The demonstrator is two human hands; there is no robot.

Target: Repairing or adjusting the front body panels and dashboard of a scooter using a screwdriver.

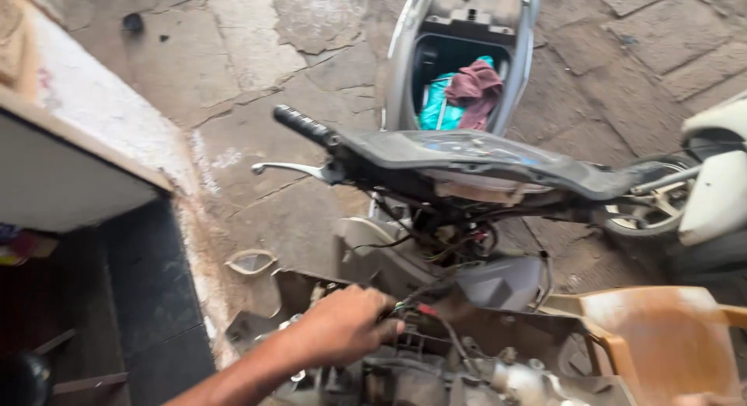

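Note:
My left hand (342, 327) reaches in from the lower left and is closed around a bundle of wires (420, 306) with red and green ends, inside the stripped front of a scooter. Above the hand, more loose wires (436, 235) hang under the bare handlebar cover (482, 153). The black handlebar grip (303, 126) and silver brake lever (292, 169) stick out to the left. Metal engine parts (513, 379) lie just below and right of the hand. My right hand is out of sight.
The scooter's open under-seat box (436, 56) holds teal and maroon cloths (467, 91). An orange plastic chair (661, 336) stands at lower right, a white scooter (720, 180) at right. A white wall ledge (78, 141) and dark step run along the left. A small mirror (250, 260) lies on the stone paving.

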